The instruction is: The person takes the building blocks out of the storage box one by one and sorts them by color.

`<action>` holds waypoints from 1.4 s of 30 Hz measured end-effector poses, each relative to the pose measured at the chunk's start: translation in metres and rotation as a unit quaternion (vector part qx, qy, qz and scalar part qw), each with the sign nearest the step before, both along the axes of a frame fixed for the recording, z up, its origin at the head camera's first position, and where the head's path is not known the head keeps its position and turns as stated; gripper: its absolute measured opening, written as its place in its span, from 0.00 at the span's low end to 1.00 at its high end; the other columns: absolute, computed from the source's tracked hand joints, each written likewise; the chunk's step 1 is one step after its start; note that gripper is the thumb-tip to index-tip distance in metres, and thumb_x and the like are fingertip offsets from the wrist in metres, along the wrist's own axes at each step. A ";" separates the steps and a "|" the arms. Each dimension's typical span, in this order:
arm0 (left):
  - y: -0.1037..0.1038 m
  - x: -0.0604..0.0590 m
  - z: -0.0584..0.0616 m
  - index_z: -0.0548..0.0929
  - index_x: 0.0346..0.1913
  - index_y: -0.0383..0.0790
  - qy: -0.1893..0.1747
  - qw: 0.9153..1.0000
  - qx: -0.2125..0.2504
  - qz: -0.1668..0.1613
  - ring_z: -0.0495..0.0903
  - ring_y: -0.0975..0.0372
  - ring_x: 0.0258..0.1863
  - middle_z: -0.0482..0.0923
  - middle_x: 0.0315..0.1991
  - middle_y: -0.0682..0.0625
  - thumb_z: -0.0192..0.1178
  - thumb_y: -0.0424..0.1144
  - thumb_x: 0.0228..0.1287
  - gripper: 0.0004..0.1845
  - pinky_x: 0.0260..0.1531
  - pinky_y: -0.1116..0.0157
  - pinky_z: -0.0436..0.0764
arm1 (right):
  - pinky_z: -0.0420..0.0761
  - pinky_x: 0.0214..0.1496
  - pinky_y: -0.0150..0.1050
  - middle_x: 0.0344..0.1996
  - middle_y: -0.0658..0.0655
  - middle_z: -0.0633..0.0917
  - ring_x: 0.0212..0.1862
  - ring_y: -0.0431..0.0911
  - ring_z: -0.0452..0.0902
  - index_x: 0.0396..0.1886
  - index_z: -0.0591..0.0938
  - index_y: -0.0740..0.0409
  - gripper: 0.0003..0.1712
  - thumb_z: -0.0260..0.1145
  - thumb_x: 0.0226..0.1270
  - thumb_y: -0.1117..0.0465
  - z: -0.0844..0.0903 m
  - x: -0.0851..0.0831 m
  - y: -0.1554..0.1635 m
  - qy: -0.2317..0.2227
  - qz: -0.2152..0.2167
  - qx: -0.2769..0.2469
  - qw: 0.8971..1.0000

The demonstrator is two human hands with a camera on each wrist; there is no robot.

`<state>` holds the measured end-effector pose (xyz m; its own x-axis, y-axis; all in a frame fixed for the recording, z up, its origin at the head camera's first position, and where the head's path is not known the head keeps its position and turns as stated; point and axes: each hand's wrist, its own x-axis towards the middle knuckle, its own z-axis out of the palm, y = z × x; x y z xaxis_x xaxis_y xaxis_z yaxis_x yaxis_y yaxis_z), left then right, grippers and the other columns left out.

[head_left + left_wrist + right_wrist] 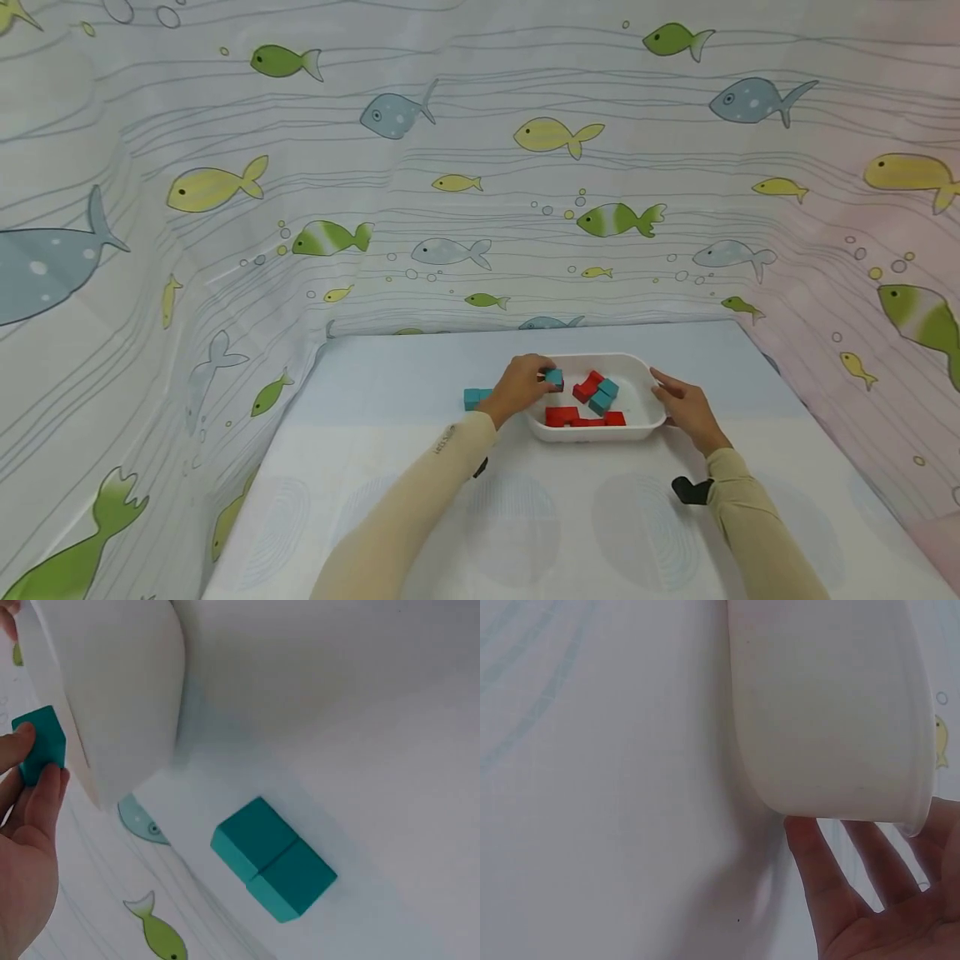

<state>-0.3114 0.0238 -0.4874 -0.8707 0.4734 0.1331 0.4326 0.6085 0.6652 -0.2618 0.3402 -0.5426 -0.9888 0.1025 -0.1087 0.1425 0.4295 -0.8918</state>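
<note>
A white tray (585,434) with rounded corners holds several red blocks (561,416) and several teal blocks (600,403). At the tray's left end, my left hand (518,385) pinches a teal block (45,744) between thumb and fingers, above the tray's inside. My right hand (688,410) holds the tray's right end, with fingertips at the rim and other fingers (821,877) against the end wall. Two teal blocks (274,859) lie side by side on the table left of the tray, partly behind my left hand in the head view.
The pale table (390,371) extends around the tray. A fish-patterned curtain (465,217) encloses its back and sides. Black wrist mounts (692,491) stick out by both sleeves.
</note>
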 end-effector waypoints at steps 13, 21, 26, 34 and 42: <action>-0.043 -0.010 0.008 0.81 0.54 0.33 0.023 1.000 0.010 0.005 0.82 0.58 0.48 0.80 0.51 0.44 0.67 0.31 0.61 0.18 0.47 0.70 0.80 | 0.84 0.42 0.41 0.67 0.71 0.67 0.57 0.61 0.74 0.75 0.62 0.49 0.31 0.55 0.76 0.52 -0.001 0.001 0.000 -0.002 -0.001 -0.002 1.000; -0.075 -0.010 0.010 0.80 0.55 0.31 0.017 1.000 0.017 0.016 0.82 0.54 0.50 0.79 0.52 0.42 0.66 0.30 0.61 0.19 0.47 0.68 0.81 | 0.85 0.41 0.40 0.67 0.72 0.67 0.57 0.62 0.74 0.75 0.62 0.50 0.30 0.56 0.76 0.54 0.000 0.001 0.000 0.010 0.007 0.002 1.000; -0.094 -0.010 0.006 0.80 0.55 0.31 0.009 0.999 0.014 0.027 0.82 0.54 0.50 0.79 0.52 0.42 0.65 0.29 0.62 0.18 0.48 0.66 0.81 | 0.84 0.38 0.38 0.66 0.72 0.68 0.54 0.60 0.74 0.75 0.63 0.50 0.31 0.56 0.76 0.54 -0.001 0.001 0.001 0.014 0.004 0.002 1.000; -0.128 -0.007 -0.007 0.81 0.54 0.31 -0.004 0.998 0.002 0.066 0.80 0.54 0.52 0.80 0.52 0.42 0.65 0.29 0.62 0.17 0.52 0.60 0.79 | 0.85 0.38 0.39 0.66 0.73 0.68 0.54 0.60 0.75 0.74 0.63 0.51 0.30 0.56 0.76 0.54 -0.002 0.001 0.001 0.013 -0.001 -0.002 1.000; -0.150 -0.004 -0.014 0.81 0.53 0.30 0.014 0.996 -0.010 0.088 0.81 0.53 0.51 0.80 0.51 0.41 0.66 0.29 0.60 0.17 0.51 0.59 0.80 | 0.85 0.40 0.40 0.67 0.72 0.67 0.57 0.62 0.73 0.75 0.63 0.50 0.30 0.56 0.76 0.54 -0.002 0.000 0.000 0.009 -0.001 -0.004 1.000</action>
<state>-0.3151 -0.1265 -0.5011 -0.9366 0.3168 0.1501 0.3360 0.6891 0.6420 -0.2616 0.3403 -0.5444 -0.9905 0.1030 -0.0914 0.1267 0.4224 -0.8975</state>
